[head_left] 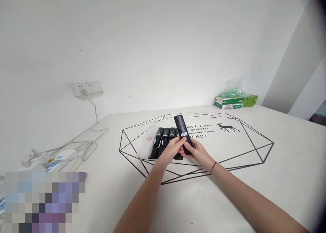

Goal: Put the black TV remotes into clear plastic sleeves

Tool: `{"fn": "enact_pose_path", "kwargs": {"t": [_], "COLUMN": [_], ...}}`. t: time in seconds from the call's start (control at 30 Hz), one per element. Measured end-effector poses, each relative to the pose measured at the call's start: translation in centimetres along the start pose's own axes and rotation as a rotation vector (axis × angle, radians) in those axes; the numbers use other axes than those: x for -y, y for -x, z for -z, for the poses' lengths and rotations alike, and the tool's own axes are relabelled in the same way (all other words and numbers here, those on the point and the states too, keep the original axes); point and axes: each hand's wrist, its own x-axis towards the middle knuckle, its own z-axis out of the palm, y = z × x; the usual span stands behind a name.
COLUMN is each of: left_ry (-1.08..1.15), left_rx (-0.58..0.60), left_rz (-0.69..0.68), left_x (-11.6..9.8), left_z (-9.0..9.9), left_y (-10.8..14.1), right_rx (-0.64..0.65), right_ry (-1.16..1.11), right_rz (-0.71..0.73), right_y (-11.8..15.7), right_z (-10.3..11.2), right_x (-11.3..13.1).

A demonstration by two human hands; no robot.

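1 black remote (179,121) is gripped between the left hand (174,149) and the right hand (199,152), both closed on its near end, thumbs on top. Its label (183,134) is turned upward. Just beyond the left hand, and partly hidden by it, a row of at least 4 similar remotes (165,132) is laid on the white table (241,192). Left of that hand, a clear bag (146,139) is seen beside the row. Well beyond the right hand, boxes (228,102) are stacked.
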Motion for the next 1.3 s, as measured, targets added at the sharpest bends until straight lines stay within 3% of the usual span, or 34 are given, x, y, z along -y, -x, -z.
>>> {"fn": "enact_pose_path", "kwargs": {"t": [0.57, 0.8, 1.0, 1.2, 1.3], "left_ry": [-0.002, 0.094, -0.036, -0.050, -0.066], "left_rx": [-0.121, -0.147, -0.125, -0.307, -0.338], "left_rz": [-0.118, -0.115, -0.039, 0.009, -0.003], "left_x": [-0.4, -1.0, -1.2, -0.8, -0.6], "left_z": [-0.9, -0.9, -0.5, -0.3, 0.0], "left_y": [0.3, 0.5, 0.5, -0.1, -0.3], "right_rx": [0.130, 0.154, 0.067, -0.182, -0.215], "right_ry": [0.190, 0.301, 0.214, 0.159, 0.162], "right_rz": [-0.050, 0.022, 0.013, -0.080, -0.147], "right_y": [0.4, 0.3, 0.2, -0.9, -1.7], "right_z": [0.5, 0.7, 0.5, 2.2, 3.2], "right_x": [1.7, 1.6, 1.2, 0.3, -0.5]}}
